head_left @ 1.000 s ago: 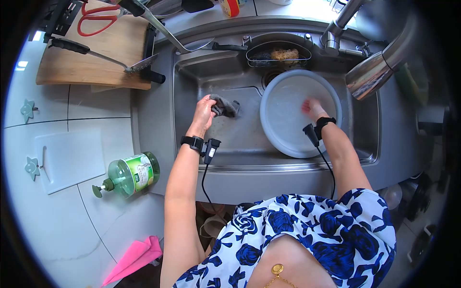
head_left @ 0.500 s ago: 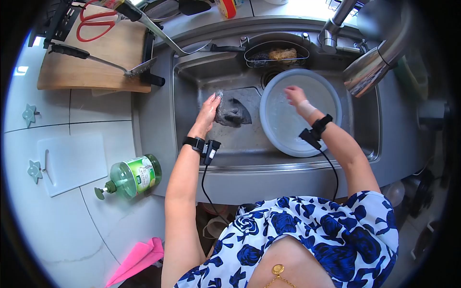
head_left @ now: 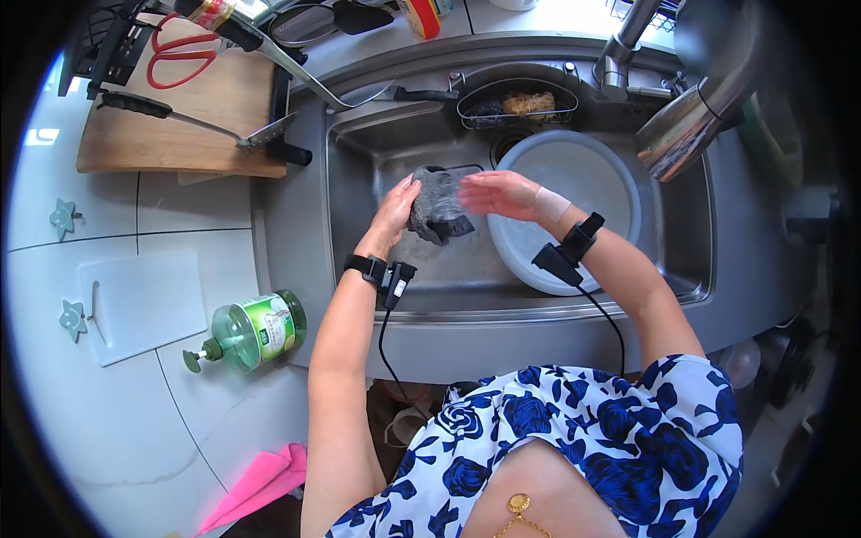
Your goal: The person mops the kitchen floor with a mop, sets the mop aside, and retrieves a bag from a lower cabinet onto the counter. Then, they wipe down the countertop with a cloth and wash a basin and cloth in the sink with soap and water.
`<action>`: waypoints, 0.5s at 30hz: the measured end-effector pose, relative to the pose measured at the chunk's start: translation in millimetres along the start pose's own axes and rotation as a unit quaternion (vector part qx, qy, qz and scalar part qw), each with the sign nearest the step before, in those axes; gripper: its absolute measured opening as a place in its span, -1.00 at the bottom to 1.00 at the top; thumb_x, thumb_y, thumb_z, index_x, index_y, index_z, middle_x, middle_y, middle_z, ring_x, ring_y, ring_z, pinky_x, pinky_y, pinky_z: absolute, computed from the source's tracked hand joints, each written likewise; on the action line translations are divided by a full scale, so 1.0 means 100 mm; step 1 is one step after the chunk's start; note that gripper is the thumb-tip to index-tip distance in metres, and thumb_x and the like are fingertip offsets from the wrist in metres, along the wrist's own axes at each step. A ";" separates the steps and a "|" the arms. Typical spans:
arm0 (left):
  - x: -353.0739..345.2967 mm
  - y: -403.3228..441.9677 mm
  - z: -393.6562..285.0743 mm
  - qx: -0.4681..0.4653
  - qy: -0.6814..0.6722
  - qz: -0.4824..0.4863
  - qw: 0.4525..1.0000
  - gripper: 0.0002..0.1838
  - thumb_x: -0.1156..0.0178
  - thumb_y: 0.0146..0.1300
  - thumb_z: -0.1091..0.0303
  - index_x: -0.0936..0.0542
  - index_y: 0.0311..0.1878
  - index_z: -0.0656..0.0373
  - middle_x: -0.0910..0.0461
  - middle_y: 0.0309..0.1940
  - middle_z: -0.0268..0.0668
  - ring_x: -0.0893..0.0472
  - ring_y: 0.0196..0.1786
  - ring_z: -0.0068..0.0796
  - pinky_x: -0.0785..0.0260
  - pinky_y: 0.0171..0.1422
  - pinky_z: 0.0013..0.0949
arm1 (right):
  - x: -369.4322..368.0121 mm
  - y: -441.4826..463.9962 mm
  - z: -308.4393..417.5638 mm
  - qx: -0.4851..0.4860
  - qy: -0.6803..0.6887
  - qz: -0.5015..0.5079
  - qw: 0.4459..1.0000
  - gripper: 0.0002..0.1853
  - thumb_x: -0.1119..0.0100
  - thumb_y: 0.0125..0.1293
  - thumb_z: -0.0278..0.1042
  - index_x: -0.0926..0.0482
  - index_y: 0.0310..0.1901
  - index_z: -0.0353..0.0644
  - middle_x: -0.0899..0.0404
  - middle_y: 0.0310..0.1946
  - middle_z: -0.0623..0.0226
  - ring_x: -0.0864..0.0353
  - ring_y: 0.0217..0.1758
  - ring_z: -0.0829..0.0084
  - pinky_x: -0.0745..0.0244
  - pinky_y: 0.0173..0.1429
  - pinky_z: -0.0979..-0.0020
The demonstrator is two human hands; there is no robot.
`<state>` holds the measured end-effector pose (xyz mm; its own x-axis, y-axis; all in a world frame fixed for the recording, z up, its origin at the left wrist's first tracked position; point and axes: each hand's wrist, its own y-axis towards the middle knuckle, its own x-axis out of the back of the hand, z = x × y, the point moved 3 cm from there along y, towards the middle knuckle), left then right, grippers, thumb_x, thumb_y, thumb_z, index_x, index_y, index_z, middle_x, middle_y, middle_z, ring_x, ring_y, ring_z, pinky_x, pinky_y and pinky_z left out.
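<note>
My left hand (head_left: 395, 208) grips a wet grey cloth (head_left: 434, 204) over the left part of the sink (head_left: 368, 152). A darker fold of the cloth hangs at its lower right. Just to the right, my right hand (head_left: 504, 194) is stretched out with its fingers extended towards the cloth, holding nothing. A blurry splash of water shows between the fingertips and the cloth. Below my right hand stands a round pale basin (head_left: 587, 166) with what looks like water in it. Both wrists carry black straps with small devices and cables.
A wire caddy (head_left: 518, 118) with scrubbers hangs at the sink's back, beside the faucet (head_left: 615, 67). To the left are a wooden board (head_left: 193, 134) with utensils and red scissors (head_left: 184, 58), a green soap bottle (head_left: 260, 330), a white board (head_left: 143, 305) and a pink cloth (head_left: 256, 489).
My right hand has moved left from over the basin to beside the grey cloth, its fingers now extended, with water splashing there. My left hand still grips the cloth, which is slightly turned.
</note>
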<state>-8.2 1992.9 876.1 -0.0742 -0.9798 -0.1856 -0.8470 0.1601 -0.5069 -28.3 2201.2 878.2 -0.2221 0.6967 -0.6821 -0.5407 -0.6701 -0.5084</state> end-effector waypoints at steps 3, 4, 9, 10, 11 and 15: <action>0.03 -0.01 -0.10 -0.026 0.043 0.007 0.999 -0.62 -0.03 0.26 0.27 -0.39 0.10 0.22 -0.43 -0.01 -0.25 -0.43 0.01 -0.44 -0.28 0.08 -0.43 | 0.53 0.08 -0.04 0.066 -0.102 -0.137 0.983 -0.71 -0.04 0.23 -0.26 -0.42 -0.08 -0.24 -0.48 -0.27 0.31 -0.49 -0.24 0.40 -0.43 -0.09 0.35; 0.09 -0.03 -0.21 -0.107 0.221 -0.028 0.969 -0.66 -0.05 0.24 0.27 -0.44 0.04 0.20 -0.43 -0.05 -0.24 -0.44 -0.02 -0.40 -0.29 0.06 -0.41 | 0.81 0.08 -0.06 0.055 -0.128 -0.187 0.972 -0.70 -0.04 0.21 -0.26 -0.42 -0.08 -0.23 -0.48 -0.28 0.32 -0.48 -0.25 0.42 -0.42 -0.13 0.37; -0.09 -0.46 -0.89 -0.266 0.640 -0.123 0.710 -0.77 -0.13 0.15 0.31 -0.57 -0.11 0.03 -0.39 -0.26 -0.21 -0.46 -0.25 -0.27 -0.36 -0.17 -0.31 | 1.63 -0.26 -0.07 0.021 -0.197 -0.352 0.915 -0.73 -0.05 0.15 -0.29 -0.44 -0.12 -0.19 -0.47 -0.30 0.34 -0.47 -0.26 0.45 -0.39 -0.22 0.39; -0.15 -0.54 -1.01 -0.234 0.666 -0.115 0.699 -0.75 -0.11 0.16 0.31 -0.55 -0.07 0.02 -0.42 -0.27 -0.21 -0.48 -0.28 -0.29 -0.37 -0.22 -0.32 | 1.68 -0.30 -0.07 0.018 -0.209 -0.366 0.907 -0.74 -0.05 0.14 -0.29 -0.44 -0.13 -0.19 -0.47 -0.30 0.34 -0.47 -0.26 0.45 -0.39 -0.22 0.39; -0.21 -0.61 -1.08 -0.210 0.659 -0.100 0.715 -0.74 -0.09 0.18 0.31 -0.53 -0.05 0.02 -0.44 -0.26 -0.21 -0.50 -0.27 -0.30 -0.38 -0.23 -0.32 | 1.75 -0.31 -0.08 0.016 -0.201 -0.370 0.907 -0.74 -0.05 0.14 -0.30 -0.44 -0.14 -0.18 -0.47 -0.30 0.34 -0.47 -0.26 0.45 -0.38 -0.22 0.39; -0.21 -0.57 -0.96 -0.192 0.582 -0.057 0.788 -0.73 0.00 0.23 0.34 -0.48 0.00 0.05 -0.51 -0.17 -0.15 -0.53 -0.15 -0.31 -0.38 -0.17 -0.33 | 1.79 -0.30 -0.10 0.003 -0.182 -0.363 0.914 -0.71 -0.06 0.15 -0.28 -0.42 -0.11 -0.20 -0.47 -0.27 0.32 -0.46 -0.20 0.43 -0.39 -0.15 0.36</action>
<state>-8.3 1992.7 989.6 -0.2299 -0.4660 0.8544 -0.9632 0.2348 -0.1310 -43.5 2343.2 766.1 -0.0575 0.9968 0.0554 -0.6564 0.0040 -0.7544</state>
